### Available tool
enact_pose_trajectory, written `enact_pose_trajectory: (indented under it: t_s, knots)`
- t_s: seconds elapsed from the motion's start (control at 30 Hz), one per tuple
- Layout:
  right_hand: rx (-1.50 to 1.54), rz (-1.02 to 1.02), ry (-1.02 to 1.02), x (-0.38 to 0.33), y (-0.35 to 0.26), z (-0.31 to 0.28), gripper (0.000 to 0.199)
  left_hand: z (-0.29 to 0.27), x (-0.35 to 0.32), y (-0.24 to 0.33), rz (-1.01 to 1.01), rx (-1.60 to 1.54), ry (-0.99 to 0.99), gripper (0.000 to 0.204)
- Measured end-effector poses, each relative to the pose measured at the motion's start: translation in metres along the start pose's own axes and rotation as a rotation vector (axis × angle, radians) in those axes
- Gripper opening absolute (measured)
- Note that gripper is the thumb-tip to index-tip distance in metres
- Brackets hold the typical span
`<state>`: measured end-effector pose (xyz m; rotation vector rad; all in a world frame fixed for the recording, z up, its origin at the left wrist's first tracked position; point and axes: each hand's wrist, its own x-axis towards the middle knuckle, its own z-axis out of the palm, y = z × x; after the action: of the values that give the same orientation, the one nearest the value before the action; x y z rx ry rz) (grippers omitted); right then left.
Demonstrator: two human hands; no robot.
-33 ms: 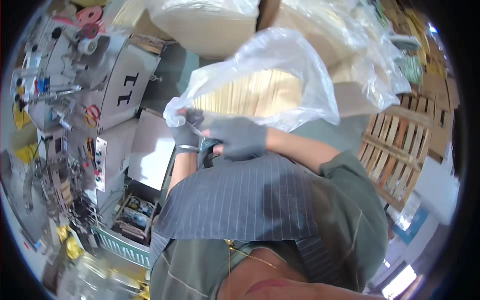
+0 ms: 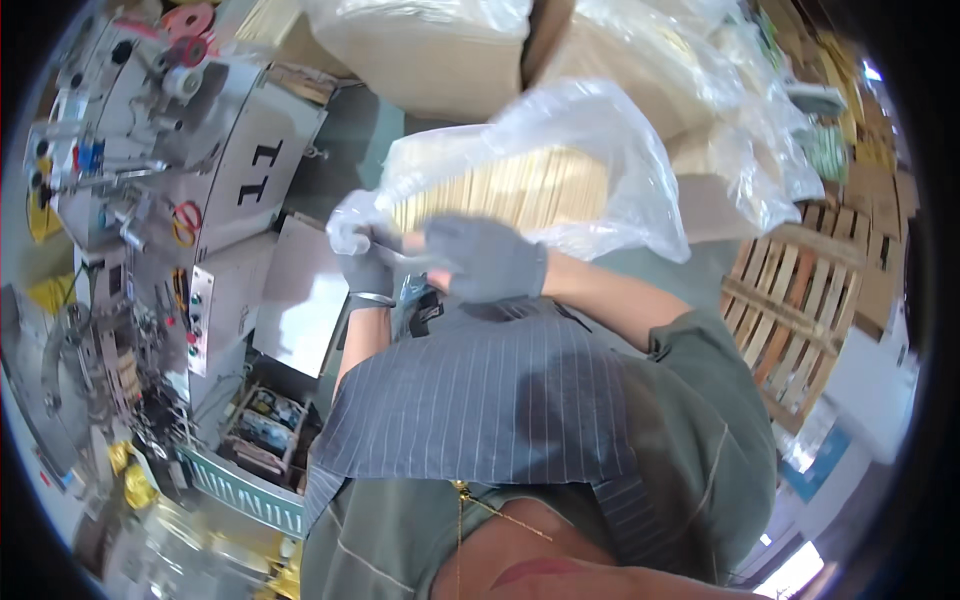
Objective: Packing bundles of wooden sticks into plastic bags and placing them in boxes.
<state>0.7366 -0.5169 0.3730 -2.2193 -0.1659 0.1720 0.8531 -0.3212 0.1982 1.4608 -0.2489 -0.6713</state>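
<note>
Clear plastic bag (image 2: 560, 150) holds a stack of pale wooden sticks (image 2: 510, 185), sits at 12 o'clock above both gloved hands. Left hand (image 2: 368, 265) pinches shut on the bag's gathered edge at 9 o'clock of the bag. Right hand (image 2: 490, 258) is closed against the bag's lower edge. Two more bagged bundles (image 2: 440, 50) behind at 12. Grey machine (image 2: 215, 150) at 10, wooden pallet (image 2: 800, 300) at 3.

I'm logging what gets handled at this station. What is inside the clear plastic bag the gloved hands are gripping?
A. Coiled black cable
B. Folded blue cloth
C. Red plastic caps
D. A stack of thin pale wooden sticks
D: through the clear plastic bag a packed stack of thin pale wooden sticks shows, with the left hand and right hand gripping the bag's lower edge.
</note>
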Motion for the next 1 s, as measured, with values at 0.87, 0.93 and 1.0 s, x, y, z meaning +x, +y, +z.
enact_pose_trajectory:
  t_s: [0.87,0.93,1.0]
  knots:
    - [-0.146,0.9,-0.356,-0.293,0.074,-0.1,0.057,-0.019,0.126,0.06,-0.563,0.5,-0.604,0.025]
    - [-0.058,0.952,-0.071,-0.284,0.052,-0.123,0.042,-0.022,0.15,0.045,-0.518,0.552,-0.567,0.026]
    - [0.427,0.82,0.193,-0.263,-0.001,-0.141,0.044,-0.029,0.157,0.062,-0.495,0.694,-0.593,0.034]
